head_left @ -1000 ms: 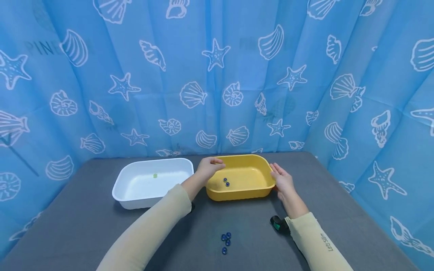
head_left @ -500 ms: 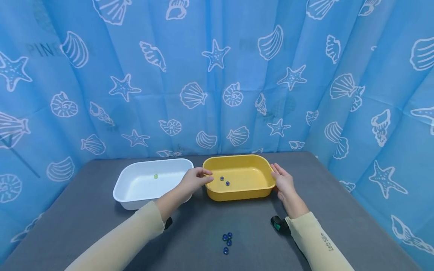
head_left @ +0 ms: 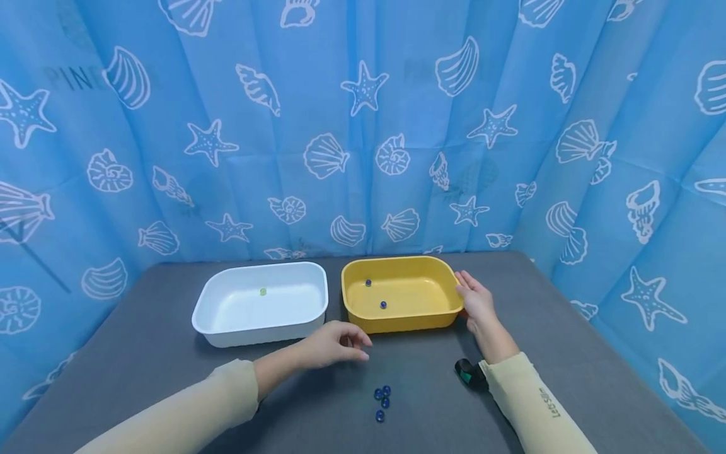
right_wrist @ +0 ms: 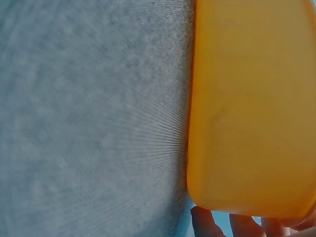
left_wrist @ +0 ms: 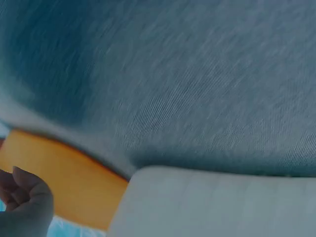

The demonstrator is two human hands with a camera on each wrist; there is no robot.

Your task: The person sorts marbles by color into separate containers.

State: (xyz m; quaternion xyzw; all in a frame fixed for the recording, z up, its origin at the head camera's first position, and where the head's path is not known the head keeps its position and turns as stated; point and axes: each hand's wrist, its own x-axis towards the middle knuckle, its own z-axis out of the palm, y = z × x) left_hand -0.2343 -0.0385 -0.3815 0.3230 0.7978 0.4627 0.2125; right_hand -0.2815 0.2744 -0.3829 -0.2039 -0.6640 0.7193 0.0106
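Note:
In the head view, my left hand [head_left: 334,343] is over the table in front of the gap between the bins, fingers loosely curved and holding nothing. Nearer me lie several small round blue beads [head_left: 386,402] in a cluster. My right hand [head_left: 478,301] rests against the right end of the yellow bin [head_left: 403,325]. Its fingers [right_wrist: 243,226] touch the outer wall in the right wrist view. Inside that bin are two blue beads, one farther back [head_left: 368,283] and one nearer the front [head_left: 383,304].
A white bin [head_left: 258,334] stands left of the yellow one, with one small pale green bead [head_left: 263,292] inside. Grey cloth covers the table [head_left: 142,372]. A blue shell-patterned curtain [head_left: 323,189] hangs behind and at the sides.
My left hand has left the yellow bin's left side and come toward me, nearer the loose beads. One bead inside the bin has shifted back and left. My right hand stays in place.

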